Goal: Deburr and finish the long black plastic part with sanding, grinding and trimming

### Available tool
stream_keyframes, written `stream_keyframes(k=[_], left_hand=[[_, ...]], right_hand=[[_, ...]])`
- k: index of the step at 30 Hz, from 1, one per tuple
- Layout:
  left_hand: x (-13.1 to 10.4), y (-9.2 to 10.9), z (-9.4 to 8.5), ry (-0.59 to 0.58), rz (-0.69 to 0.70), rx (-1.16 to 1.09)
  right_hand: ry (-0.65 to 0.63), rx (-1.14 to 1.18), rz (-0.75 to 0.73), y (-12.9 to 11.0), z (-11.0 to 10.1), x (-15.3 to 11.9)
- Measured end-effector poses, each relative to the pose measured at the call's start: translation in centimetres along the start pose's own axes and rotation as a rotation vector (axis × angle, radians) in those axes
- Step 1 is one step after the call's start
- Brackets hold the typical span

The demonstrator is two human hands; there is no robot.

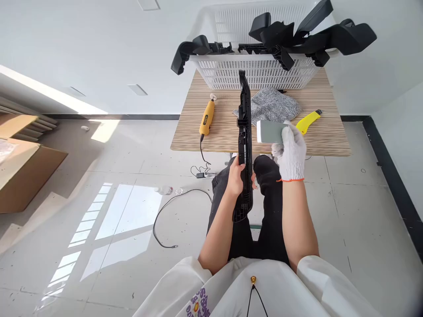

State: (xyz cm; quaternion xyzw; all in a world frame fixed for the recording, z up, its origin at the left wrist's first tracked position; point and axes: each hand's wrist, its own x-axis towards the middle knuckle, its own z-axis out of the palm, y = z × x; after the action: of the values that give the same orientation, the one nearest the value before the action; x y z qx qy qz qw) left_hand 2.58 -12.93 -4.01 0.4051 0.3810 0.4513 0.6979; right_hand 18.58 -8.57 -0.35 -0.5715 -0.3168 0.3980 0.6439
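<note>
A long black plastic part (245,141) stands nearly upright in the picture over my lap. My bare left hand (236,176) is wrapped round its lower half, with fingertips showing on the right side. In a white knitted glove with an orange cuff, my right hand (291,152) pinches a flat grey-green block with a white end (270,132), just right of the black part. Behind the block lies a grey speckled cloth (274,105). A yellow cutter (308,122) rests on the table beside the gloved hand, and a yellow rotary tool (207,118) lies on the left.
The wooden table (185,136) bears a white plastic basket (218,75) at its back, with several black parts (284,37) sticking out over the rim. Black cables (175,196) lie on the floor. Cardboard boxes (26,171) stand at the far left.
</note>
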Motion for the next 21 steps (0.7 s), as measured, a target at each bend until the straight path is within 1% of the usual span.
stream_keyframes(k=[1, 3, 4, 6, 8, 9, 11, 13, 15, 16, 17, 19, 21], left_hand=[[0.0, -0.1, 0.1, -0.009, 0.005, 0.005], [0.0, -0.1, 0.2, -0.017, 0.01, 0.008], [0.0, -0.1, 0.3, -0.016, 0.012, 0.006], [-0.1, -0.1, 0.3, -0.005, 0.015, 0.003], [-0.1, 0.0, 0.3, 0.002, 0.019, -0.001], [0.0, 0.0, 0.2, 0.002, 0.017, -0.006], [0.0, -0.1, 0.1, -0.001, 0.009, -0.02], [0.1, -0.2, 0.0, -0.015, 0.004, -0.034], [0.1, -0.3, 0.0, -0.039, 0.005, -0.04], [0.1, -0.3, 0.0, -0.055, 0.003, -0.042], [0.1, -0.3, 0.0, -0.073, -0.004, -0.042], [0.1, -0.2, 0.0, -0.108, -0.024, -0.038], [0.1, 0.0, -0.1, -0.163, -0.047, -0.031]], right_hand=[[-0.052, 0.001, 0.026, 0.1, 0.1, -0.1], [-0.116, -0.04, -0.007, 0.3, 0.3, -0.2], [-0.11, -0.059, -0.053, 0.3, 0.3, -0.3], [-0.029, -0.043, -0.146, 0.2, 0.2, -0.2], [0.03, 0.02, -0.164, 0.0, 0.2, -0.1], [0.021, 0.053, -0.144, -0.1, 0.2, -0.1], [-0.068, 0.08, -0.07, -0.1, 0.7, -0.3], [-0.206, 0.047, -0.007, 0.2, 1.6, -0.7], [-0.338, 0.006, 0.025, 0.7, 2.4, -1.4], [-0.385, -0.006, 0.033, 0.9, 2.8, -1.6], [-0.404, -0.012, 0.035, 1.0, 3.0, -1.8], [-0.371, -0.033, 0.01, 1.0, 3.3, -1.7], [-0.288, -0.069, -0.055, 0.5, 3.3, -1.2]])
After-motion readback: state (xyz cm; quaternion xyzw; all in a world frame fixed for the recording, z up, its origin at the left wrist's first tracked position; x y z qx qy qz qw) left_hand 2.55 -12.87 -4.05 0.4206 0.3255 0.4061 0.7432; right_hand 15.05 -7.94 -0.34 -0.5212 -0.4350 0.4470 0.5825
